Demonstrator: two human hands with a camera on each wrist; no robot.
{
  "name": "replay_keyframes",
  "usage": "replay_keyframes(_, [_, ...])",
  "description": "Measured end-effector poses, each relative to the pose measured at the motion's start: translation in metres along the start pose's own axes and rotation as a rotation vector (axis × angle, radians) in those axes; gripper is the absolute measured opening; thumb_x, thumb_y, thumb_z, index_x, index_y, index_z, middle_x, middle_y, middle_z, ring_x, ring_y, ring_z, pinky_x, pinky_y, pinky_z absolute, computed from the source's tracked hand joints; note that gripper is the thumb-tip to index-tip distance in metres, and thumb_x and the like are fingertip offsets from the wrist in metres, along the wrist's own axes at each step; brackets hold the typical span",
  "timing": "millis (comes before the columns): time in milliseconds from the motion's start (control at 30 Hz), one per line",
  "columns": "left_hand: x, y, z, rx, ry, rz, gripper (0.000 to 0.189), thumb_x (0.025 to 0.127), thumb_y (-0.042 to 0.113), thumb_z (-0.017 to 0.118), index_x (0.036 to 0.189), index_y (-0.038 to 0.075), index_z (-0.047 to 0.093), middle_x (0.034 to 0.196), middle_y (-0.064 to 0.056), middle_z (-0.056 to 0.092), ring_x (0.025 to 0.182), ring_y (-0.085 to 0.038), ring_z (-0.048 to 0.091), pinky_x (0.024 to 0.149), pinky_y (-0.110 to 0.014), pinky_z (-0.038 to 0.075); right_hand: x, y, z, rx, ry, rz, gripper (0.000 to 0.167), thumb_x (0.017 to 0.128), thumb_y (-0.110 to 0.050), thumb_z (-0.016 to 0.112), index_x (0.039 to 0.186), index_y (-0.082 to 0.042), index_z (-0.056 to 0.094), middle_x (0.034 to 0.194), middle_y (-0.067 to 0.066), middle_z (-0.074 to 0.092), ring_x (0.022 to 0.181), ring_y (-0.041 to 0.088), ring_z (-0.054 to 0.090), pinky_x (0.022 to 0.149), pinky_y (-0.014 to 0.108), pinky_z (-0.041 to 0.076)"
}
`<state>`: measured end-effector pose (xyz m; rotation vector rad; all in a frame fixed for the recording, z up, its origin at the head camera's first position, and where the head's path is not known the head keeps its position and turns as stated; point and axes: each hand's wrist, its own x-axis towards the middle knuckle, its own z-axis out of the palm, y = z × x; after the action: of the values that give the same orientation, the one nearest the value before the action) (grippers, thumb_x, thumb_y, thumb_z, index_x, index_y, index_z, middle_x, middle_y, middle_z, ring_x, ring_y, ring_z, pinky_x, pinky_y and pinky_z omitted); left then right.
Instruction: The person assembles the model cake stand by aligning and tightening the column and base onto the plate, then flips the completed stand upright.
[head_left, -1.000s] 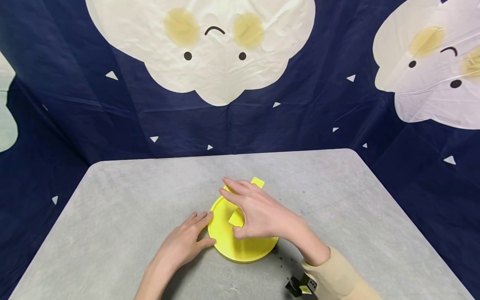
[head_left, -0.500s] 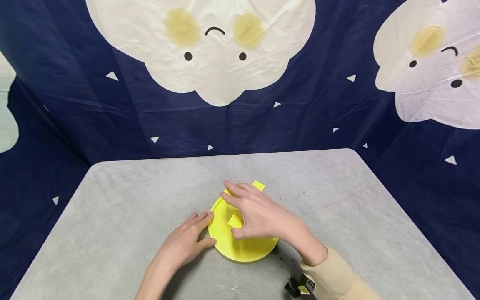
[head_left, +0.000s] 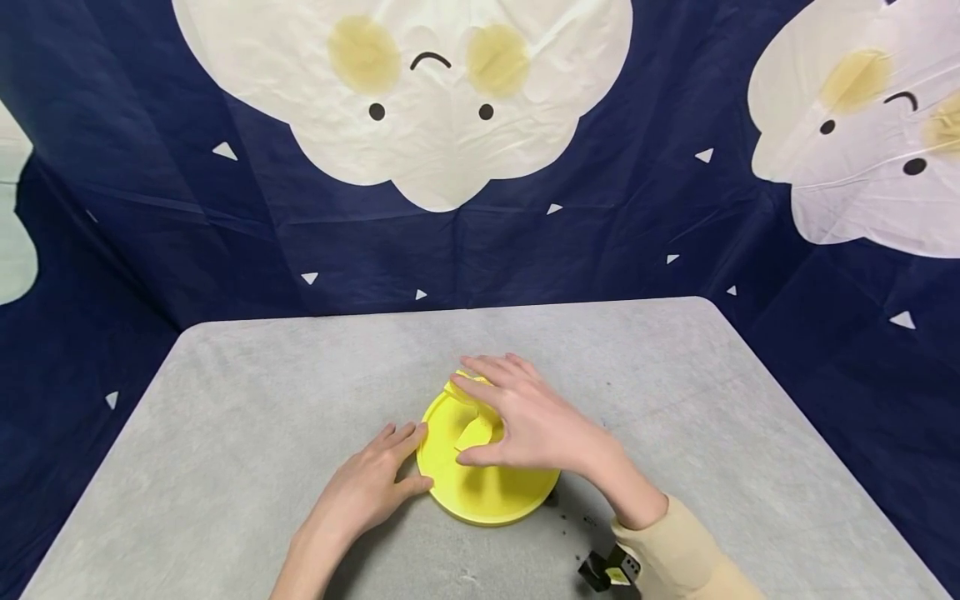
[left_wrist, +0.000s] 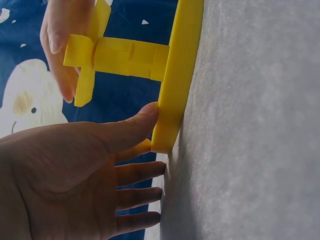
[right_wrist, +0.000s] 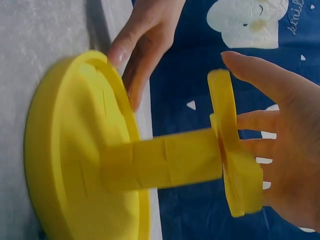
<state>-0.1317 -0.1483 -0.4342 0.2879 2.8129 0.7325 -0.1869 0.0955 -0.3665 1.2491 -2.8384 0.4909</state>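
A yellow round base (head_left: 487, 496) with a raised rim stands on the table. From its middle rises a yellow jointed post (right_wrist: 170, 160), topped by a yellow cross-shaped handle (left_wrist: 86, 75). My left hand (head_left: 371, 479) touches the base's left rim with thumb and index finger, its fingers fairly straight and the others reaching down beside it. My right hand (head_left: 528, 417) is around the cross-shaped handle with fingers spread. In the right wrist view its thumb tip lies close to one arm of the handle, and other fingers are partly hidden behind it.
The grey table (head_left: 300, 375) extends around the base. A dark blue curtain (head_left: 360, 258) with white clouds hangs behind it. A small black device (head_left: 609, 571) sits by the right sleeve (head_left: 675, 550), and small dark specks lie on the table near the base.
My right hand has shifted slightly right and its fingers have spread from the handle. The handle arm seen beyond the hand earlier is now hidden. My left hand has stayed put.
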Motion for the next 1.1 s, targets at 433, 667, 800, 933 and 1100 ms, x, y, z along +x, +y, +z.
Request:
replay_keyframes(433, [0.0,-0.001,0.0,0.009,0.009,0.007,0.072,0.09,0.039,0.077,0.152,0.013,0.052,0.157,-0.015,0.051,0.15,-0.046,0.039,0.114,-0.068,0.04,-0.018,0.027,0.001,0.086,0.09,0.152,0.081,0.085,-0.065,0.073,0.152,-0.023,0.053,0.161,0.002,0.047,0.15,0.03,0.043,0.123,0.059,0.036])
replay_keyframes(667, [0.0,0.0,0.0,0.011,0.006,0.008,0.072,0.09,0.039,0.077,0.153,0.013,0.051,0.158,-0.015,0.05,0.15,-0.046,0.038,0.114,-0.068,0.04,-0.026,0.032,0.005,0.118,0.105,0.207,0.076,0.085,-0.066,0.072,0.148,-0.025,0.057,0.161,0.001,0.047,0.148,0.029,0.047,0.119,0.057,0.043])
replay_keyframes(800, [0.0,-0.001,0.0,0.01,-0.001,0.006,0.073,0.091,0.04,0.076,0.154,0.014,0.05,0.159,-0.014,0.049,0.151,-0.045,0.038,0.114,-0.068,0.04,-0.031,0.034,0.005,0.137,0.122,0.219,0.074,0.085,-0.064,0.074,0.147,-0.027,0.058,0.157,-0.002,0.051,0.145,0.025,0.051,0.115,0.053,0.048])
replay_keyframes(933, [0.001,-0.001,0.0,0.004,-0.009,0.002,0.073,0.091,0.04,0.076,0.154,0.014,0.05,0.159,-0.014,0.049,0.151,-0.045,0.037,0.115,-0.068,0.04,-0.038,0.035,0.005,0.161,0.138,0.222,0.073,0.086,-0.065,0.073,0.147,-0.027,0.059,0.15,-0.006,0.055,0.139,0.021,0.055,0.11,0.05,0.052])
replay_keyframes(1100, [0.001,-0.001,-0.001,-0.002,-0.015,-0.002,0.073,0.091,0.04,0.076,0.154,0.015,0.05,0.159,-0.014,0.049,0.152,-0.045,0.037,0.115,-0.068,0.039,-0.044,0.035,0.006,0.193,0.162,0.223,0.07,0.087,-0.064,0.073,0.145,-0.027,0.06,0.14,-0.012,0.058,0.13,0.014,0.057,0.104,0.044,0.055])
